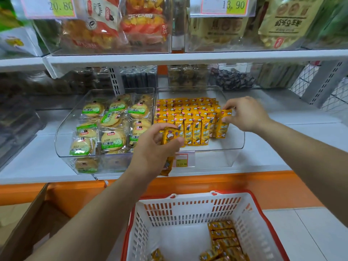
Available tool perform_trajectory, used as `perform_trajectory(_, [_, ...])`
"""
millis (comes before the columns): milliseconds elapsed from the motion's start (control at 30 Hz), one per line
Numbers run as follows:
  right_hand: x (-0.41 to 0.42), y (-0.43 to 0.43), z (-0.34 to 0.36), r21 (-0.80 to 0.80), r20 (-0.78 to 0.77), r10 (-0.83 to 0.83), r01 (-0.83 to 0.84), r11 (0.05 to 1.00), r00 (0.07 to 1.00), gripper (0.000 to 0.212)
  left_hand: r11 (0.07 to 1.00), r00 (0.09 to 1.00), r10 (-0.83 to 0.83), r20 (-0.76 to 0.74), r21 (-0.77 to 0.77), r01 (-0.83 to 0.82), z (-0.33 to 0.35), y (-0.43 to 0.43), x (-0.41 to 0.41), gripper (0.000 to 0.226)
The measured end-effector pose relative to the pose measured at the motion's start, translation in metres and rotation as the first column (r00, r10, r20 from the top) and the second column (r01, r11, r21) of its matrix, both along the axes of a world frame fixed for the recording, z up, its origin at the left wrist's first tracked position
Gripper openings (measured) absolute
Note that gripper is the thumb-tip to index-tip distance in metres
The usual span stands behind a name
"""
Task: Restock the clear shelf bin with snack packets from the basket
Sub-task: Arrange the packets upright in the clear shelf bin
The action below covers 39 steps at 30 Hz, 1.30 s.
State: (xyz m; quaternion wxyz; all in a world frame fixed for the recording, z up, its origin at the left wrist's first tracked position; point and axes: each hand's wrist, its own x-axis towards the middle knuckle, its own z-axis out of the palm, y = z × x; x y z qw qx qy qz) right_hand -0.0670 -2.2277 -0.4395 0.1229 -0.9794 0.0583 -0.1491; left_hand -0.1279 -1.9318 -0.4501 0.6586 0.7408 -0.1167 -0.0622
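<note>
Head view: the clear bin (pixel 233 146) looks mostly filled with upright yellow packets (pixel 188 117), though a scatter waits in the basket (pixel 188 210) below both wrists. Left hand (pixel 156 147) reaches in, clutching a small stack of packets (pixel 169 135) at the front row. Right hand (pixel 244 113) pinches one packet (pixel 224 123) upright at the row's right end.
</note>
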Motion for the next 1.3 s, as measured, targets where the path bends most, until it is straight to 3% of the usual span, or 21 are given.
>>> perform_trajectory(100, [0.017, -0.001, 0.003, 0.087, -0.108, 0.016, -0.006, 0.996, 0.994, 0.028, 1.0, 1.0, 0.009, -0.007, -0.009, -0.009, -0.002, 0.0, 0.004, 0.021])
perform_trajectory(433, [0.033, 0.01, 0.004, -0.129, -0.255, -0.043, 0.01, 0.992, 0.966, 0.033, 1.0, 0.998, -0.023, -0.055, -0.005, 0.023, -0.007, -0.008, 0.008, 0.025])
perform_trajectory(533, [0.022, 0.011, 0.008, -0.152, -0.193, -0.074, 0.045, 0.987, 0.978, 0.036, 1.0, 0.998, -0.018, -0.057, -0.004, 0.018, -0.005, -0.01, 0.007, 0.038])
perform_trajectory(633, [-0.011, 0.017, 0.015, -0.156, -0.006, -0.055, 0.054, 0.986, 0.998, 0.034, 1.0, 0.998, 0.005, -0.066, 0.011, -0.005, -0.003, -0.009, 0.006, 0.052])
perform_trajectory(700, [-0.043, 0.029, 0.017, 0.012, 0.107, 0.031, -0.033, 0.999, 0.994, 0.025, 1.0, 0.996, 0.012, -0.084, 0.009, -0.011, -0.001, -0.008, 0.004, 0.058])
perform_trajectory(767, [-0.077, 0.051, 0.015, 0.385, 0.098, 0.131, -0.159, 0.909, 0.987, 0.021, 1.0, 0.993, 0.013, -0.118, -0.017, -0.015, 0.002, -0.01, 0.0, 0.066])
perform_trajectory(833, [-0.106, 0.076, 0.013, 0.726, 0.01, 0.292, -0.208, 0.655, 0.956, 0.032, 0.999, 0.989, 0.018, -0.144, -0.047, -0.025, 0.005, -0.012, -0.005, 0.068])
perform_trajectory(867, [-0.115, 0.087, 0.012, 0.807, -0.043, 0.365, -0.183, 0.562, 0.93, 0.041, 0.997, 0.988, 0.019, -0.154, -0.073, -0.031, 0.006, -0.013, -0.007, 0.064])
perform_trajectory(967, [-0.131, 0.106, 0.004, 0.875, -0.08, 0.457, -0.157, 0.458, 0.886, 0.043, 0.99, 0.979, 0.05, -0.199, -0.116, -0.074, 0.009, -0.016, -0.015, 0.063])
perform_trajectory(1067, [-0.134, 0.104, 0.006, 0.9, 0.025, 0.357, -0.176, 0.398, 0.934, 0.035, 0.978, 0.967, 0.063, -0.245, -0.177, -0.109, 0.012, -0.015, -0.021, 0.06])
perform_trajectory(1167, [-0.131, 0.09, 0.013, 0.962, 0.092, 0.228, -0.146, 0.231, 0.969, 0.034, 0.973, 0.968, -0.011, -0.251, -0.227, -0.047, 0.011, -0.016, -0.029, 0.034])
perform_trajectory(1300, [-0.127, 0.078, 0.013, 0.962, 0.063, 0.216, -0.117, 0.247, 0.974, 0.025, 0.985, 0.97, -0.089, -0.225, -0.163, 0.053, -0.001, -0.028, -0.042, 0.014])
